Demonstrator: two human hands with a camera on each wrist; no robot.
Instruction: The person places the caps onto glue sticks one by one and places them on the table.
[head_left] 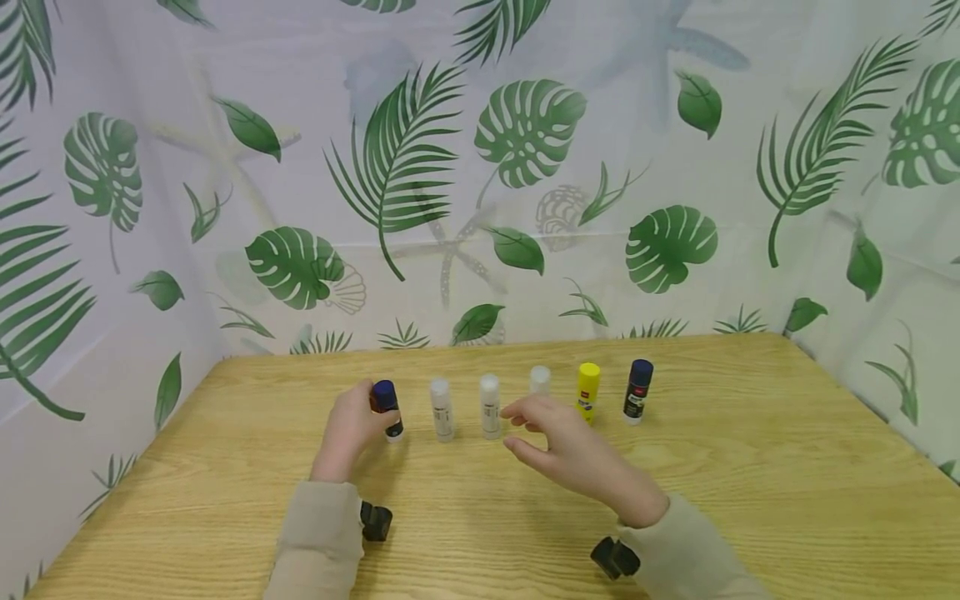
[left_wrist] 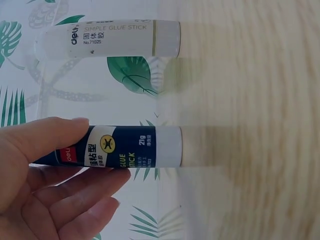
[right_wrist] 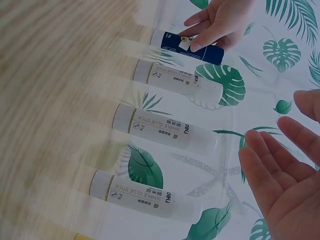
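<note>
At the left end of a row of glue sticks, my left hand [head_left: 349,432] pinches an upright dark blue glue stick [left_wrist: 137,146] between thumb and fingers. Its white base appears to rest on the table. Three white glue sticks stand to its right: one nearest it [head_left: 442,410], a middle one [head_left: 490,407], and a third [head_left: 539,379] partly behind my right hand [head_left: 566,442]. That hand hovers with fingers apart, holding nothing, close to the middle white stick. Beyond it stand a yellow glue stick [head_left: 588,383], its lower part partly covered, and another dark blue glue stick [head_left: 638,393].
The wooden table [head_left: 480,517] spreads in front of the row. Behind and on both sides hangs a white cloth [head_left: 465,200] printed with green leaves. Small black wrist cameras sit at both sleeves.
</note>
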